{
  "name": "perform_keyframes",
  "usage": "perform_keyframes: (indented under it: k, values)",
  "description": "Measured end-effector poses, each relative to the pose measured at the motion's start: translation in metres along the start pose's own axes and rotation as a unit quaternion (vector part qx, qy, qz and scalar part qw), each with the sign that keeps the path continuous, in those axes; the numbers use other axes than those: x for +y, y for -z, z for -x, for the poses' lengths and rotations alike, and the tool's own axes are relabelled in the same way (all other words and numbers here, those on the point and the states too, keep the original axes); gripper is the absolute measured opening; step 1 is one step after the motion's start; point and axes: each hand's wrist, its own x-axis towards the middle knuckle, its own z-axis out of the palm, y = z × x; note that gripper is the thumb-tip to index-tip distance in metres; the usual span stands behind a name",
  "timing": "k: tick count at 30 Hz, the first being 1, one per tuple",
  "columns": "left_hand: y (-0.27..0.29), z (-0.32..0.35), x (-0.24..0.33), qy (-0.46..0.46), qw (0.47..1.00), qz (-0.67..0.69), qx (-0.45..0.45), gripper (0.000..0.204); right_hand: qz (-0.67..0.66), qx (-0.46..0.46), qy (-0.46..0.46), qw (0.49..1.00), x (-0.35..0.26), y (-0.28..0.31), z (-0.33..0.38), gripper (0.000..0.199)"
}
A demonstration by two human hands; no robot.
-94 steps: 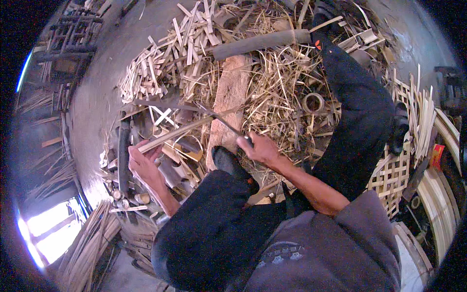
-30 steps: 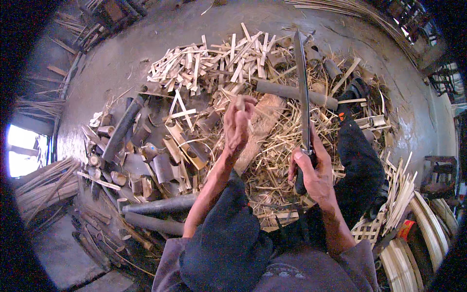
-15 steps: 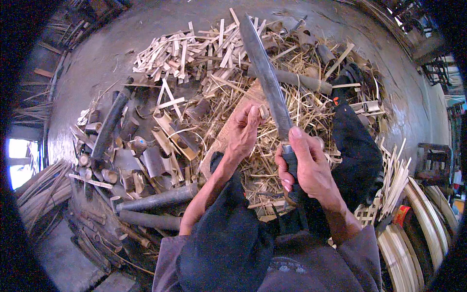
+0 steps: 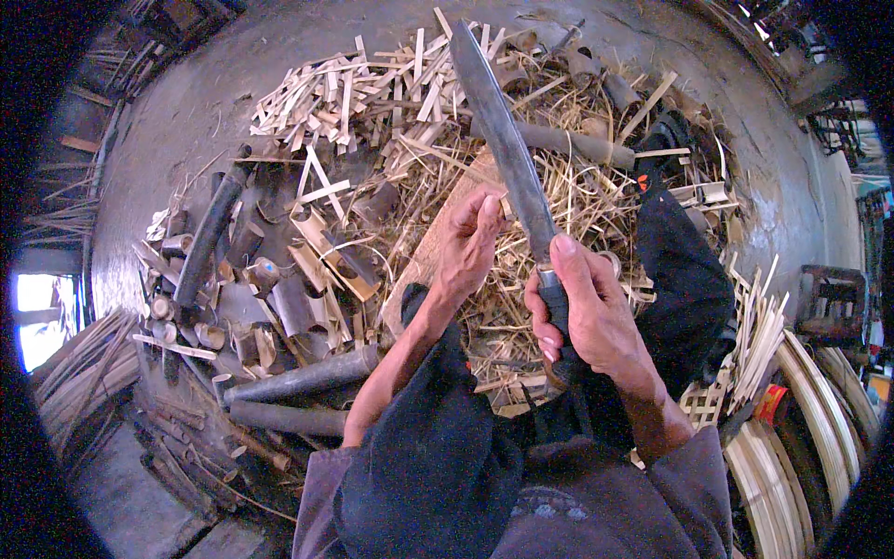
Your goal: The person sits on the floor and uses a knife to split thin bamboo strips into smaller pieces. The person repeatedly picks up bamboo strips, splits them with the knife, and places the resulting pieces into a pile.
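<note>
My right hand (image 4: 591, 303) is closed around the dark wrapped handle of a long knife (image 4: 506, 140). Its broad grey blade points up and away, slanting to the left. Just left of the blade, my left hand (image 4: 472, 238) is closed in a pinch with the thumb on top. A small pale bamboo piece shows only slightly at its fingertips, near the blade. Below the left hand lies a long wooden board (image 4: 424, 265), running from near my knee toward the blade.
Thin bamboo strips (image 4: 345, 93) lie heaped at the far side. Shavings (image 4: 587, 191) spread around the blade. Cut bamboo tubes (image 4: 293, 303) and dark poles (image 4: 303, 377) lie at left. At right are a bundle of pale slats (image 4: 759, 349) and a dark wooden chair (image 4: 832, 303).
The knife and my left hand have shifted very slightly up and to the left in the picture. The piece at the left fingertips shows less than before. Both grips look the same.
</note>
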Motion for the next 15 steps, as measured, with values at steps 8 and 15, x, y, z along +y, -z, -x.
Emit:
perform_keyframes:
  k: [8, 15]
  values:
    - [-0.001, 0.0, 0.0, -0.04, 0.998, -0.038, -0.015, 0.029, 0.024, 0.013, 0.034, 0.999, 0.006, -0.003, 0.002, 0.044]
    - [-0.003, 0.002, 0.012, -0.02, 0.999, -0.046, 0.005, 0.031, 0.098, -0.005, 0.069, 0.993, 0.004, -0.003, 0.004, 0.048]
